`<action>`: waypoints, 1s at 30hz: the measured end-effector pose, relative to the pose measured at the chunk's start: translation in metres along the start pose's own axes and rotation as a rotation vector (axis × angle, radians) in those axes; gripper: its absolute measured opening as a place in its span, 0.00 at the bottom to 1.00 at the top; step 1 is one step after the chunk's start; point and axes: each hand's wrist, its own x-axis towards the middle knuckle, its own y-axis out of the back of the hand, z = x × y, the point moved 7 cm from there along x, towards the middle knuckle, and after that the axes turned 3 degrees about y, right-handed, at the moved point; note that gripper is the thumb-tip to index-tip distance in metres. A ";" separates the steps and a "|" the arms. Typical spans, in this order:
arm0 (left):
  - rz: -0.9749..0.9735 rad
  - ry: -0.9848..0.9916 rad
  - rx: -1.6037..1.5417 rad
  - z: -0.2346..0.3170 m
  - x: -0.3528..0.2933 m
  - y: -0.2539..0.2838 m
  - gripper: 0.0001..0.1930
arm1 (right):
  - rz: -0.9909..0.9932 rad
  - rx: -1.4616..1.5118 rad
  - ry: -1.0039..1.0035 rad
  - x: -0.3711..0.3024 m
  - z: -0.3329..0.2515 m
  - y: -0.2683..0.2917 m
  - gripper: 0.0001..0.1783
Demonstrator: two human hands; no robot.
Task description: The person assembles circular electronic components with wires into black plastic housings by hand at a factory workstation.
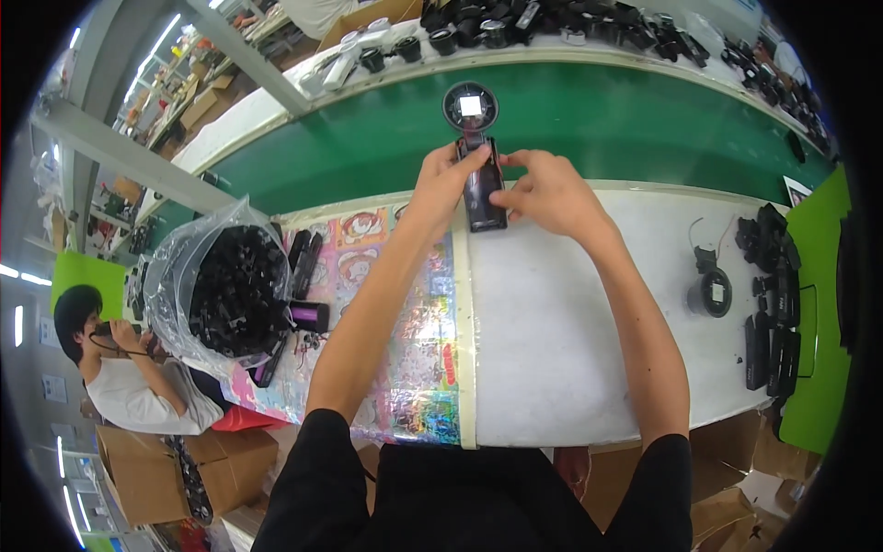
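Observation:
Over the far edge of the table I hold a black handheld device [483, 204] with a round head [470, 107] at its top and a long, shiny handle. A bright white square shows in the middle of the head. My left hand [441, 189] is closed round the upper handle from the left, its thumb lying across the neck. From the right, my right hand [552, 193] grips the handle's side, with the thumb on its front and the fingers bent. The back of the device is hidden.
A clear plastic bag [170, 267] full of small black parts stands left, beside purple-and-black parts [309, 316]. Right lies a round-headed part with wires [710, 293], near a row of black handles [784, 304]. Beyond runs a green belt [589, 120]. A co-worker [138, 377] sits left.

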 end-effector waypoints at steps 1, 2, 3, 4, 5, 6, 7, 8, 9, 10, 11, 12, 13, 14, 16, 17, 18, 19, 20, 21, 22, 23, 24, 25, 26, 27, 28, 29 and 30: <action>0.009 0.013 -0.022 0.001 0.009 -0.006 0.12 | 0.031 0.040 -0.028 0.001 0.006 0.010 0.20; -0.005 -0.001 0.011 0.004 0.018 -0.015 0.12 | 0.068 0.077 -0.059 0.003 0.015 0.024 0.17; -0.025 -0.008 0.014 0.005 0.023 -0.023 0.12 | 0.095 0.068 -0.073 0.005 0.023 0.036 0.13; 0.002 -0.002 0.031 0.004 0.027 -0.027 0.12 | 0.115 0.064 -0.073 0.006 0.030 0.045 0.13; 0.026 0.008 0.048 0.002 0.032 -0.030 0.12 | 0.134 0.064 -0.059 0.006 0.034 0.053 0.12; 0.050 0.041 0.042 -0.003 0.035 -0.035 0.11 | 0.151 0.065 -0.046 0.006 0.038 0.061 0.12; 0.030 0.043 0.045 -0.008 0.042 -0.042 0.11 | 0.170 0.064 -0.054 0.009 0.046 0.068 0.12; 0.017 0.031 0.069 -0.014 0.049 -0.042 0.11 | 0.333 0.110 0.027 0.012 0.044 0.080 0.12; 0.005 0.021 0.088 -0.018 0.054 -0.043 0.10 | 0.494 0.153 0.106 0.010 0.039 0.092 0.13; 0.018 0.006 0.037 -0.025 0.062 -0.048 0.09 | 0.548 0.202 0.073 0.009 0.042 0.097 0.15; 0.039 0.036 0.061 -0.035 0.073 -0.050 0.09 | 0.557 0.201 0.072 0.011 0.046 0.100 0.15; 0.062 0.064 0.084 -0.041 0.084 -0.052 0.09 | 0.631 0.245 0.082 0.012 0.050 0.105 0.17; 0.105 0.049 0.080 -0.046 0.094 -0.056 0.09 | 0.705 0.288 0.093 0.011 0.056 0.110 0.19; 0.121 0.066 0.118 -0.052 0.108 -0.050 0.09 | 0.699 0.290 0.098 0.011 0.053 0.110 0.19; 0.208 0.074 0.225 -0.049 0.129 -0.043 0.12 | 0.720 0.205 0.059 0.005 0.046 0.113 0.19; 0.211 0.070 0.220 -0.051 0.140 -0.047 0.12 | 0.717 0.200 0.064 0.004 0.048 0.113 0.19; 0.318 0.045 0.289 -0.048 0.148 -0.040 0.13 | 0.694 0.193 0.038 0.005 0.052 0.110 0.18; 0.431 0.020 0.358 -0.042 0.154 -0.030 0.15 | 0.668 0.188 0.015 0.006 0.054 0.107 0.18; 0.473 0.051 0.466 -0.041 0.156 -0.028 0.18 | 0.656 0.176 0.020 0.008 0.058 0.104 0.18; 0.527 0.108 0.570 -0.042 0.154 -0.025 0.19 | 0.648 0.169 0.013 0.010 0.062 0.101 0.17; 0.585 0.168 0.674 -0.043 0.153 -0.022 0.19 | 0.637 0.164 0.009 0.012 0.065 0.098 0.17; 0.597 0.200 0.757 -0.044 0.152 -0.021 0.20 | 0.623 0.154 0.012 0.012 0.069 0.094 0.16; 0.637 0.224 0.831 -0.042 0.147 -0.024 0.22 | 0.620 0.132 0.043 0.014 0.075 0.095 0.16; 0.650 0.163 0.947 -0.035 0.144 -0.029 0.24 | 0.614 0.113 0.074 0.016 0.081 0.095 0.16; 0.654 0.152 1.052 -0.031 0.147 -0.021 0.26 | 0.596 0.090 0.124 0.018 0.073 0.094 0.15; 0.652 0.213 1.069 -0.033 0.144 -0.027 0.29 | 0.606 0.089 0.135 0.017 0.085 0.096 0.15; 0.702 0.235 1.026 -0.025 0.135 -0.017 0.31 | 0.562 0.084 0.093 0.023 0.080 0.091 0.14; 0.714 0.227 0.949 -0.019 0.127 -0.010 0.32 | 0.540 0.103 0.113 0.028 0.083 0.089 0.14; 0.749 0.209 0.881 -0.008 0.119 0.000 0.31 | 0.523 0.104 0.126 0.032 0.078 0.083 0.14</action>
